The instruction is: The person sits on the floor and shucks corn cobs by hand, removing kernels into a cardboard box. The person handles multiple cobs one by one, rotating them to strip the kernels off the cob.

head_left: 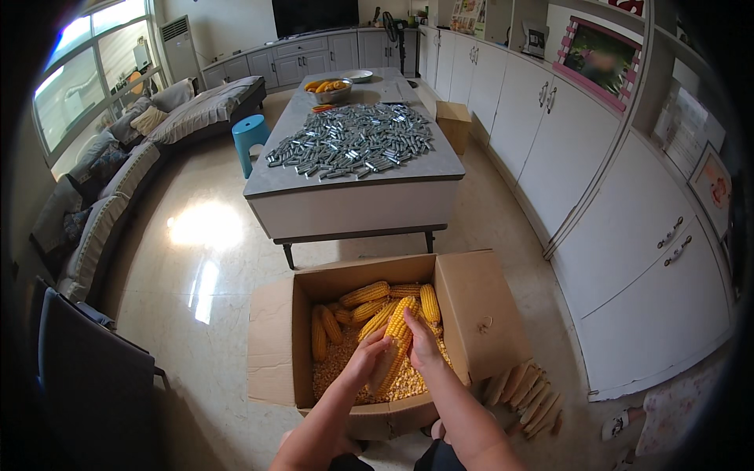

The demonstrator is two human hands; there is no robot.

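A long yellow ear of corn [402, 317] is held tilted over an open cardboard box [363, 276]. My left hand [369, 357] is closed round its lower left side, and my right hand [422, 342] grips it from the right. Part of the ear is hidden by my fingers; I cannot tell whether a second ear is held along with it. Below my hands, loose corn kernels [334, 370] cover the bottom of the box. Several whole ears of corn [366, 294] lie on the kernels along the far and left sides.
Stripped cobs [530, 396] lie on the floor right of the box, beside its open flap [481, 314]. Beyond stands a table [353, 210] with many small silvery cylinders [357, 140] and a bowl [330, 96]. A blue stool [250, 140] is at its left. Another person's foot [616, 424] shows lower right.
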